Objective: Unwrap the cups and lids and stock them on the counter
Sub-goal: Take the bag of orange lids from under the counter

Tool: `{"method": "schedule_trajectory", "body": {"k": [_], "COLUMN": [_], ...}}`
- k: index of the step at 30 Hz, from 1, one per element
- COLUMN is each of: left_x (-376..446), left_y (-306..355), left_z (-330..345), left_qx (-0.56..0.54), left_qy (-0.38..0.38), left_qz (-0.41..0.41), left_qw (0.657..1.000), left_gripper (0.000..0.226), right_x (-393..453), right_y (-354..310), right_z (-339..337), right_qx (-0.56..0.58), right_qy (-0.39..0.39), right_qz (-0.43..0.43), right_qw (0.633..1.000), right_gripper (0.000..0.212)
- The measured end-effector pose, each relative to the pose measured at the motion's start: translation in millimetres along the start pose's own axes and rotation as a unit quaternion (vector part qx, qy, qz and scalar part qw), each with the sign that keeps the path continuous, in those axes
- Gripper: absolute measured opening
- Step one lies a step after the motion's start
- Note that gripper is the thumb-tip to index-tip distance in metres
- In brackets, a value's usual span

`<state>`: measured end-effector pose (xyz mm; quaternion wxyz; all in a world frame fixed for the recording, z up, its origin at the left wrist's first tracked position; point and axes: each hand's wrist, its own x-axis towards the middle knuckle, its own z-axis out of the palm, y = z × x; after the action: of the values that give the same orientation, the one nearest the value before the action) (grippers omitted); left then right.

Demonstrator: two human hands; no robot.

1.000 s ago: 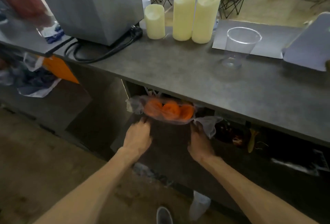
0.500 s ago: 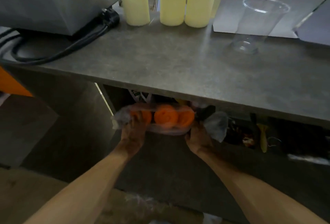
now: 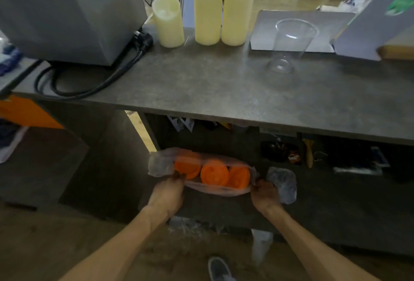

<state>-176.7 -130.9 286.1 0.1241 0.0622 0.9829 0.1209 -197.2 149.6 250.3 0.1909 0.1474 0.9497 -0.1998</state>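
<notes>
Gripping the bag of orange lids [image 3: 212, 174] between my hands below the counter [image 3: 201, 87] edge, left hand [image 3: 167, 193] and right hand [image 3: 265, 194] pinching its ends, I judge it light, crinkly, slippery film over stiff lids, best taken at the bunched ends.

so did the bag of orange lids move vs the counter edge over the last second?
Yes. The bag of orange lids, held by the left hand and right hand, has come down and out from right under the counter edge.
</notes>
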Motion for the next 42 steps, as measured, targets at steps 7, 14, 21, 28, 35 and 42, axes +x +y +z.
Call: {"method": "schedule_trajectory", "body": {"k": [7,14,21,28,35,42], "left_x": [-11,10,-14,-47,-63,-52], "left_y": [6,16,48,145,319,501], "left_z": [-10,-6,-55,-109,-151,-164], "left_qx": [0.113,-0.33,-0.485,-0.443,-0.417,-0.423], "left_qy": [0.176,0.035,0.07,0.013,-0.039,-0.054], "left_qz": [0.015,-0.283,-0.166,0.045,0.196,0.252], "left_qw": [0.978,0.9,0.856,0.895,0.887,0.869], "left_gripper": [0.056,0.014,0.027,0.02,0.02,0.024], "right_x": [-11,-1,-34,-118,-185,-202], "right_y": [10,2,37,103,207,324], "right_z": [6,18,1,-61,-163,-295], "right_qx": [0.096,0.313,0.406,0.564,0.651,0.69], "right_qy": [0.065,-0.043,0.024,0.138,0.262,0.365], "right_qz": [0.077,0.144,0.178,0.23,0.236,0.205], "right_qw": [0.99,0.938,0.896,0.781,0.672,0.59], "right_gripper": [0.027,0.017,0.008,0.013,0.025,0.027]}}
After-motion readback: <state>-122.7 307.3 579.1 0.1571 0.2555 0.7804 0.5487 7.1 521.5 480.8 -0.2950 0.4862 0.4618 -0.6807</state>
